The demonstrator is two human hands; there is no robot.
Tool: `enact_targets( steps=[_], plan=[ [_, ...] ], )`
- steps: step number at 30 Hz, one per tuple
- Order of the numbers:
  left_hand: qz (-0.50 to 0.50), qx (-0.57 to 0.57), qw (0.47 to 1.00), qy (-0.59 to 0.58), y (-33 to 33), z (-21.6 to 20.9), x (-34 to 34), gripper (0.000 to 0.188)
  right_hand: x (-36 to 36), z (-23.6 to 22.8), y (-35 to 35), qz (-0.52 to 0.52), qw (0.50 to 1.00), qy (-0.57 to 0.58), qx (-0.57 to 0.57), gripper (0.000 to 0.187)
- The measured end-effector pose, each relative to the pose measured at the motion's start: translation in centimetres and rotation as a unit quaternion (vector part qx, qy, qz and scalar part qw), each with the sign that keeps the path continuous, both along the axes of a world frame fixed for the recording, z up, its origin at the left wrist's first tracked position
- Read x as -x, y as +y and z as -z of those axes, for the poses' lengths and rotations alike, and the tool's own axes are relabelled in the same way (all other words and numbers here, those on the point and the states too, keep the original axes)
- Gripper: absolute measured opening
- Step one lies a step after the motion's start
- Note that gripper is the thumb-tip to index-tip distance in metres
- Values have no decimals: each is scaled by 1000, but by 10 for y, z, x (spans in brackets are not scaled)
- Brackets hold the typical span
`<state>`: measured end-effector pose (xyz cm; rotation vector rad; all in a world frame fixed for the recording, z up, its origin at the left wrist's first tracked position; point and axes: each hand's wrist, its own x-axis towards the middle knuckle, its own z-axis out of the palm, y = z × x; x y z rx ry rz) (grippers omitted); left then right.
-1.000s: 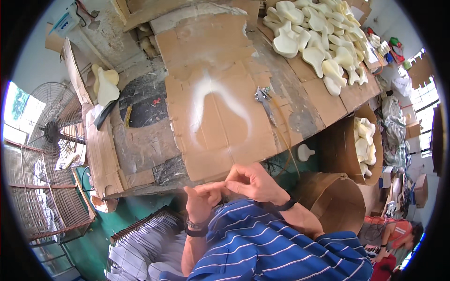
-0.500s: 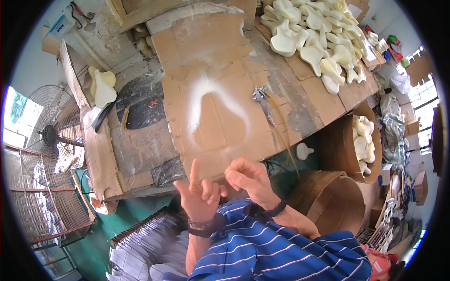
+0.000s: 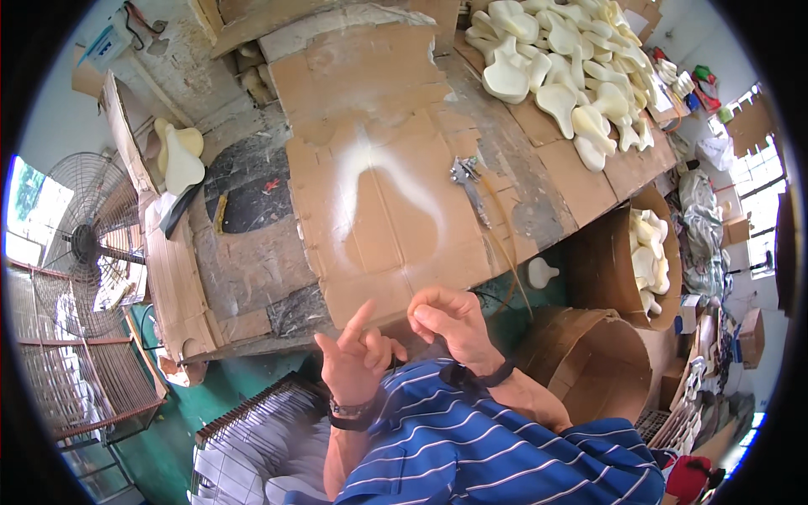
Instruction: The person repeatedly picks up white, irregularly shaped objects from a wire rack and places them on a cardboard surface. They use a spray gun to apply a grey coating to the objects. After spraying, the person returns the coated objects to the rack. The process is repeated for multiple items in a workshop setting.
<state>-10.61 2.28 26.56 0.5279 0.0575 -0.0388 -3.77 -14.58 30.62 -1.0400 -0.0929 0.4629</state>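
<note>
My left hand (image 3: 352,370) is in the air just off the table's near edge, index finger stretched out, the others loosely bent, nothing in it. Beside it, my right hand (image 3: 454,328) has thumb and index finger pressed together in a pinch; anything between them is too small to make out. Beyond both hands lies a cardboard sheet (image 3: 391,231) with a white sprayed outline, rounded and narrowing at the far end. To its right a metal spray gun (image 3: 469,187) rests on the table, a yellowish hose (image 3: 507,244) running off the near edge. Neither hand touches these.
Cream saddle-shaped foam pieces (image 3: 555,105) are piled at the far right. More fill a cardboard drum (image 3: 599,252); an open one (image 3: 581,332) stands nearer. Left are two saddle pieces (image 3: 183,164), a black patch (image 3: 244,185) and a fan (image 3: 84,241). A wire rack (image 3: 248,421) holds pale pieces below.
My left index finger has dropped from pointing nearly straight up to a slant toward the right. That hand has shifted slightly left. The right hand keeps its pinch, almost in place.
</note>
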Motion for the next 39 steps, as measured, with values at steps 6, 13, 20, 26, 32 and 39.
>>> enact_targets(
  steps=[6,13,20,26,32,39],
  plan=[
    [6,-27,1000,-4,2,4,-1,89,1,8,-9,-8,998,-12,68,22],
    [17,-36,999,-12,4,8,-1,84,-3,9,-16,-53,994,24,98,21],
    [17,-47,999,-10,5,13,-2,81,-4,14,-13,-45,992,11,120,11],
    [6,-67,998,-10,5,12,-6,77,-9,8,-16,-37,992,17,121,11],
    [7,-58,998,2,6,13,-8,77,-13,8,-17,-46,997,21,54,14],
    [9,-60,998,1,6,15,-10,76,-14,6,-15,-46,998,38,-4,17]
  ],
)
